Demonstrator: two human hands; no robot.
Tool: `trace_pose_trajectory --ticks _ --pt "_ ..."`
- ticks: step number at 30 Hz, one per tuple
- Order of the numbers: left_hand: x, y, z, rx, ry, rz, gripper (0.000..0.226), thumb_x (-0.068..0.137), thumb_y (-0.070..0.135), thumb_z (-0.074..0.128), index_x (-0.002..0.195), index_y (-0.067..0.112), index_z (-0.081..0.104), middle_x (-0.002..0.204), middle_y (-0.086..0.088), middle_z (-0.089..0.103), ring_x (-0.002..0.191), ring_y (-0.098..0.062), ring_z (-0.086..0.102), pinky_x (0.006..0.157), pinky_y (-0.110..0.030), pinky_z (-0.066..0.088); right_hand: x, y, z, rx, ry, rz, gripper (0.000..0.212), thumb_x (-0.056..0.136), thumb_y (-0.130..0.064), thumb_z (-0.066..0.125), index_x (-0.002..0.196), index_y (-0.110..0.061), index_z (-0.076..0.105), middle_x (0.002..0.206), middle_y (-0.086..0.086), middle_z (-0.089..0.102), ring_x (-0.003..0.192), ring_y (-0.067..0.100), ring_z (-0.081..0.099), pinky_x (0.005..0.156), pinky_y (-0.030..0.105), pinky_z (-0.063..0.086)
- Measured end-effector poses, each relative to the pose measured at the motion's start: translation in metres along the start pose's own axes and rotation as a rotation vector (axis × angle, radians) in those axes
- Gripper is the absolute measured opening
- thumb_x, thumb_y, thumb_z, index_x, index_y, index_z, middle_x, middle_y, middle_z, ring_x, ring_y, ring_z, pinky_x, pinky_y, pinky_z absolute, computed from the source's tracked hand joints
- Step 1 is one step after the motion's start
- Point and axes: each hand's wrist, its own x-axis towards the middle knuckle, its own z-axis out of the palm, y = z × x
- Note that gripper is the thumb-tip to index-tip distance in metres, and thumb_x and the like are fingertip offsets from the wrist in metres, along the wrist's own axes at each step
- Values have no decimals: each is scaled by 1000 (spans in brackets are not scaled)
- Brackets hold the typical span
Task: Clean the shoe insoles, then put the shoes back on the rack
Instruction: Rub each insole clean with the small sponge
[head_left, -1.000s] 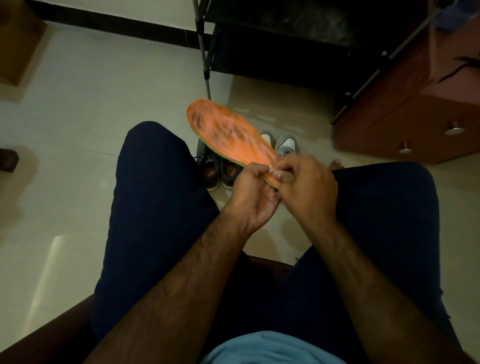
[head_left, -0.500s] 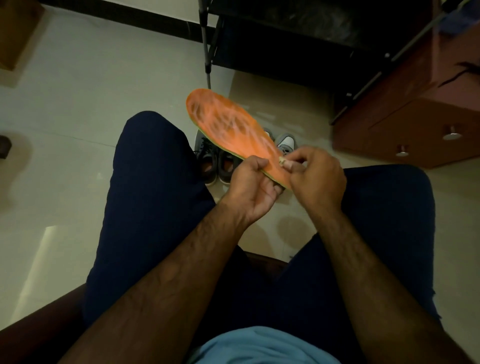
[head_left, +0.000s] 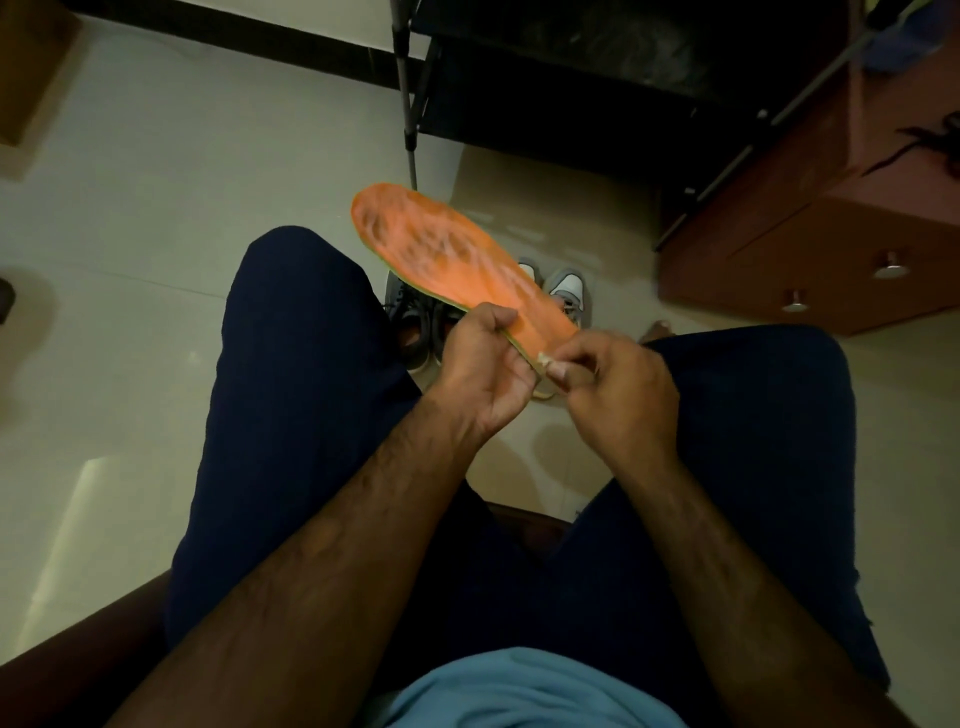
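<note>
Head view: at frame centre the left hand (head_left: 483, 364) grips the near long edge of the orange insole (head_left: 452, 260), whose toe end slants to the upper left above open floor (head_left: 156, 218). The right hand (head_left: 618, 395) pinches a pale scrap (head_left: 545, 358) at the heel edge. The shoes (head_left: 569, 291) stand on the floor below the insole, and the rack (head_left: 571, 104) is at the top.

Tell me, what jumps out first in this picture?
The bright orange insole, held up in the middle of the picture. The left hand grips its near end, and the right hand pinches a small pale bit there. Shoes wait on the floor underneath, before the black rack.
</note>
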Motion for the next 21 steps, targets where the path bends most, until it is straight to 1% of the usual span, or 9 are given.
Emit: trace_pose_trajectory --ticks 2,4,7,9,11,13,17,19,21 --pt "0 -1 0 0 -4 2 46 101 17 33 135 -8 54 136 -24 63 121 -33 61 114 -43 43 20 4 -5 34 76 110 10 91 -29 75 84 -36 73 78 -22 61 82 10 64 80 38 53" --pt "-3 -2 1 -5 -15 3 48 101 18 33 139 -6 51 139 -22 62 121 -32 62 105 -41 50 24 6 -5 30 89 101 9 91 -27 75 86 -34 74 84 -19 67 84 13 67 75 32 51" --pt "-5 -1 2 20 -20 -42 45 100 19 31 126 -6 59 124 -20 67 103 -30 66 76 -35 57 -4 -3 3 88 24 -84 7 88 -23 75 88 -30 75 91 -12 70 85 16 66 78 41 53" --pt "-5 -2 3 40 -18 -59 43 100 20 31 119 -5 60 117 -19 67 92 -26 66 64 -28 56 -4 -7 4 93 14 -99 5 87 -23 75 88 -28 75 89 -12 69 84 14 64 79 42 54" --pt "-2 -4 3 75 -43 -60 42 101 19 29 116 -3 61 106 -17 71 85 -22 66 74 -29 52 15 -9 0 132 66 -32 3 89 -23 74 88 -26 75 87 -12 71 83 10 64 79 38 55" --pt "-1 -5 2 109 -55 -41 43 101 19 28 114 -2 63 104 -15 74 91 -22 69 86 -31 49 25 -10 -3 187 91 19 5 89 -22 74 89 -27 75 86 -14 71 85 6 65 78 35 56" --pt "-5 2 4 65 -115 -47 48 99 20 32 131 -5 58 133 -19 62 114 -29 66 97 -42 56 9 -5 10 363 -1 123 8 89 -21 78 89 -28 74 89 -14 73 83 5 69 79 42 61" --pt "-4 6 5 26 -157 -68 56 97 21 35 143 -8 51 146 -19 55 136 -32 54 115 -49 42 5 -4 11 465 -12 158 9 88 -19 80 88 -26 75 87 -9 75 82 9 71 77 46 62" --pt "-3 10 6 5 -213 -47 60 99 28 34 143 -9 49 147 -20 52 143 -32 46 122 -48 32 3 -7 6 512 -33 132 8 88 -19 80 89 -25 75 87 -8 76 83 12 72 78 47 62"
